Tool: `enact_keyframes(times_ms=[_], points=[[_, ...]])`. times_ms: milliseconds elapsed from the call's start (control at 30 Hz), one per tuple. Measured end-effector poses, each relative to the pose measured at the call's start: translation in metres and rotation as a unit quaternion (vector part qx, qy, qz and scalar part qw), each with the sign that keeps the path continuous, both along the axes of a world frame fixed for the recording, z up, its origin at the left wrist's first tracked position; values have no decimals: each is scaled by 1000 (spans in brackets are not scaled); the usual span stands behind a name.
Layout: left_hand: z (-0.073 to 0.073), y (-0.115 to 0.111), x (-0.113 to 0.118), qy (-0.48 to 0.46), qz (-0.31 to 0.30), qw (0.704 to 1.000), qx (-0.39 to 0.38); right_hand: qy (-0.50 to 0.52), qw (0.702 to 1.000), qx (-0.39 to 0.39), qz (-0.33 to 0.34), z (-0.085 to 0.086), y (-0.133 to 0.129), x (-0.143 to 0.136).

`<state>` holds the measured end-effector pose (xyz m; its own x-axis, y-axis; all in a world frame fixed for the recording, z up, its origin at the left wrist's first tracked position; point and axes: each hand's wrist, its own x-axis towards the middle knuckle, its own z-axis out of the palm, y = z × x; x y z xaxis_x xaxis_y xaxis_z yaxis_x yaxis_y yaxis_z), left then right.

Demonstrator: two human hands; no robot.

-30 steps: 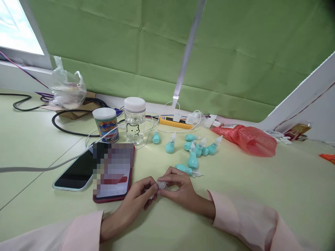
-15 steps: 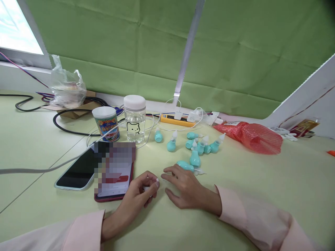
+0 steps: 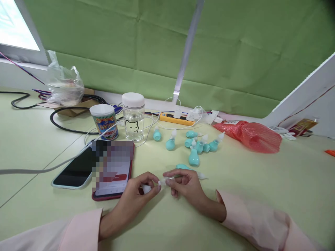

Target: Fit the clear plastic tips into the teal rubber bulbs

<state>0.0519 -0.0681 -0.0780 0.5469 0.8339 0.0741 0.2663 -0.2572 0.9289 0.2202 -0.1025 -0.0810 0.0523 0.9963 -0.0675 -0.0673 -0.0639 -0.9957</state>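
My left hand [image 3: 141, 191] pinches a small white piece [image 3: 146, 188], its fingertips closed beside the red-cased phone [image 3: 112, 184]. Between the two hands is a small clear tip [image 3: 163, 181]; my right hand [image 3: 185, 184] has its thumb and fingers closed on it, and its left end meets my left fingertips. Just behind my right hand lies a teal bulb [image 3: 183, 167] with a clear nozzle, partly hidden by the fingers. Farther back an upright teal bulb [image 3: 194, 158] stands in front of several more teal bulbs, some with clear nozzles.
At the left are a dark phone [image 3: 74, 172], a noodle cup [image 3: 106, 123] and a water bottle [image 3: 133, 118] with cables around them. A yellow power strip [image 3: 176, 119] lies at the back. Red bubble wrap [image 3: 251, 136] is on the right, a plastic bag [image 3: 65, 89] back left.
My right hand's fingers have closed from a spread pose onto the clear tip. The tip now touches my left fingertips. The view has shifted slightly.
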Motion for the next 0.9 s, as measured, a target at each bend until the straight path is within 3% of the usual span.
enact_keyframes(times_ms=[100,300,433,600,767,900], points=[[1,-1,0,8,1,1000,1,22,999,23,5,5,4,3],[4,-4,0,26,-7,1000,7,31,997,-20,64,10,3,5],[6,-5,0,25,-6,1000,6,34,998,-29,42,9,2,3],[4,-5,0,33,0,999,16,4,999,39,-4,3,4,0],[3,-5,-1,33,-13,999,19,-15,995,87,50,1,5,0],[3,-6,-1,11,-14,1000,12,-12,993,82,86,4,4,1]])
